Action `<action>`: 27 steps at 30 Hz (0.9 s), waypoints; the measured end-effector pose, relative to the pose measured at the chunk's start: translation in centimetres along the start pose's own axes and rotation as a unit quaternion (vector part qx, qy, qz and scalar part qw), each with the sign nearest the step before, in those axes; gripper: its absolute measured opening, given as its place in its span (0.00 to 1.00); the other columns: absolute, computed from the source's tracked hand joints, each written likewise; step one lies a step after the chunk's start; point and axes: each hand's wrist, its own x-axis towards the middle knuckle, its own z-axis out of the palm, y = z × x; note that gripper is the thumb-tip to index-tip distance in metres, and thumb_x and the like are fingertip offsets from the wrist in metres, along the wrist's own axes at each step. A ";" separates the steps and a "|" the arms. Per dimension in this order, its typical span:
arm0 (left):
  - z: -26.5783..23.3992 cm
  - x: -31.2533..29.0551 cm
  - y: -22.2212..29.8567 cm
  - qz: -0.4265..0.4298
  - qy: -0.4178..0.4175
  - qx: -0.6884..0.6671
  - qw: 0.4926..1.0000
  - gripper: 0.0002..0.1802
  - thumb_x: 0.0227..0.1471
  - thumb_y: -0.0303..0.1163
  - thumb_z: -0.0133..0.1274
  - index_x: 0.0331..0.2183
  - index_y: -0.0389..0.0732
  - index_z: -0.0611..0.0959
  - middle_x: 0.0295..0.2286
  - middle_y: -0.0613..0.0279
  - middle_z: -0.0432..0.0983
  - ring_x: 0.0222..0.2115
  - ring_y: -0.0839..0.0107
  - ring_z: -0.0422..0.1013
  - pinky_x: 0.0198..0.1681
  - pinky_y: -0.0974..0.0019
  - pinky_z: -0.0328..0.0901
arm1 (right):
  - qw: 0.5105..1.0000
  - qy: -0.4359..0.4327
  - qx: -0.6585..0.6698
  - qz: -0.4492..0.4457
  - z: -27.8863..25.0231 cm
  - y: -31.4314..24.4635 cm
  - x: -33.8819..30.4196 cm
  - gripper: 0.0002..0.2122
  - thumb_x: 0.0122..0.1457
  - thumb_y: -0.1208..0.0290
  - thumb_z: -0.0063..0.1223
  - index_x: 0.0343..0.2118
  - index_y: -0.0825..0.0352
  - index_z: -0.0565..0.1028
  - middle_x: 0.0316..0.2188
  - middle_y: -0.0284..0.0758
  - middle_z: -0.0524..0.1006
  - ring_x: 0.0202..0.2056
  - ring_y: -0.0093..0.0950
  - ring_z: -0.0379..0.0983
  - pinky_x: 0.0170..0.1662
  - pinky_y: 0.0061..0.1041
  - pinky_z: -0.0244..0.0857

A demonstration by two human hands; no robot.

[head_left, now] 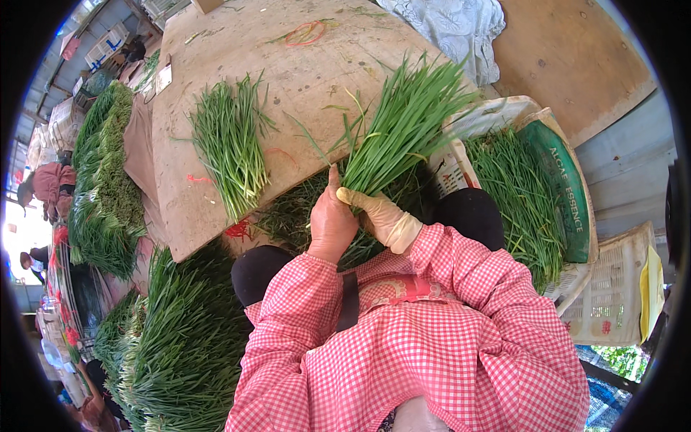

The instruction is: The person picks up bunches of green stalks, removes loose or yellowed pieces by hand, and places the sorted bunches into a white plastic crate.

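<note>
Over the near edge of the board I hold a loose bunch of garlic chives (403, 126), its blades fanning up and to the right. My right hand (385, 217), in a pale cream glove, is closed around the lower stalks. Bare and closed, my left hand (332, 222) touches it at the base of the bunch. A few thin blades stick out by my left fingertips, and the stalk ends are mostly hidden by both hands. Left of my hands, another bunch of chives (234, 147) lies on the wooden board (302, 93), its pale ends toward me.
Red ties (239, 229) hang by the board's near edge. To my right stands a white crate (461, 165) of chives with a green sack lining (554, 187). Large chive piles (180, 345) are at lower left. A pale crumpled cloth (453, 32) lies at the far side.
</note>
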 end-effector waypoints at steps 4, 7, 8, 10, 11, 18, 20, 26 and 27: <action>-0.1 0.0 0.5 0.113 0.095 -0.070 0.987 0.50 0.34 0.25 0.60 0.57 0.34 0.51 0.40 0.47 0.71 0.40 0.52 0.70 0.40 0.62 0.65 | 0.978 0.006 -0.107 -0.181 1.1 -0.8 -0.7 0.24 0.44 0.65 0.64 0.45 0.63 0.68 0.41 0.27 0.71 0.44 0.22 0.65 0.48 0.25 0.58; 0.0 -0.1 1.2 0.106 0.108 -0.114 0.982 0.51 0.34 0.27 0.61 0.57 0.35 0.50 0.41 0.47 0.70 0.41 0.54 0.69 0.42 0.63 0.65 | 0.939 -0.004 -0.212 -0.272 0.0 -0.2 0.4 0.26 0.45 0.64 0.64 0.46 0.65 0.67 0.42 0.28 0.70 0.45 0.21 0.63 0.49 0.24 0.58; 0.8 0.0 0.7 0.088 0.083 -0.109 0.987 0.53 0.36 0.28 0.60 0.58 0.35 0.46 0.41 0.47 0.70 0.42 0.54 0.69 0.42 0.64 0.64 | 0.938 -0.003 -0.232 -0.257 -0.8 -0.2 0.9 0.27 0.44 0.64 0.64 0.47 0.65 0.66 0.43 0.28 0.69 0.45 0.22 0.63 0.50 0.23 0.58; 2.2 -0.3 -0.9 0.004 0.001 -0.126 0.992 0.53 0.36 0.29 0.60 0.57 0.34 0.44 0.42 0.48 0.70 0.42 0.55 0.69 0.43 0.64 0.64 | 0.973 -0.023 -0.167 -0.160 -0.9 -0.4 1.5 0.26 0.44 0.64 0.65 0.46 0.65 0.68 0.42 0.28 0.71 0.44 0.21 0.65 0.48 0.23 0.59; 2.6 -0.3 -1.1 -0.033 -0.044 -0.134 0.989 0.54 0.37 0.29 0.59 0.57 0.33 0.43 0.43 0.48 0.69 0.42 0.56 0.69 0.43 0.64 0.64 | 0.993 -0.004 -0.117 -0.032 -1.7 -0.3 1.6 0.25 0.43 0.65 0.65 0.45 0.64 0.69 0.40 0.28 0.72 0.42 0.22 0.66 0.47 0.24 0.59; 2.3 -0.6 -0.8 -0.021 -0.104 -0.205 0.973 0.60 0.35 0.38 0.60 0.57 0.35 0.35 0.40 0.44 0.71 0.40 0.52 0.70 0.43 0.61 0.65 | 0.996 0.011 0.005 0.092 -5.1 0.1 2.0 0.17 0.45 0.68 0.62 0.39 0.64 0.73 0.33 0.27 0.75 0.35 0.23 0.70 0.43 0.23 0.62; 1.9 -0.2 -2.2 -0.028 -0.116 -0.254 0.960 0.62 0.38 0.43 0.60 0.56 0.35 0.31 0.37 0.43 0.72 0.37 0.51 0.72 0.41 0.61 0.65 | 0.996 0.019 -0.011 0.092 -5.4 0.0 2.0 0.14 0.46 0.65 0.61 0.35 0.63 0.74 0.30 0.27 0.76 0.33 0.24 0.71 0.40 0.25 0.64; -1.7 -0.2 -1.6 -0.072 -0.067 -0.245 0.964 0.58 0.40 0.43 0.59 0.57 0.39 0.35 0.37 0.45 0.69 0.33 0.60 0.72 0.36 0.62 0.67 | 0.992 -0.013 0.041 0.122 -5.0 -2.0 0.8 0.18 0.49 0.64 0.57 0.42 0.66 0.71 0.33 0.32 0.75 0.35 0.26 0.72 0.42 0.28 0.66; -1.5 -0.2 -1.6 -0.065 -0.023 -0.289 0.955 0.57 0.41 0.42 0.59 0.58 0.39 0.35 0.38 0.45 0.68 0.33 0.61 0.72 0.36 0.62 0.67 | 0.992 -0.026 0.047 0.116 -4.8 -2.2 0.8 0.22 0.50 0.63 0.55 0.47 0.68 0.69 0.35 0.34 0.75 0.36 0.27 0.72 0.44 0.28 0.66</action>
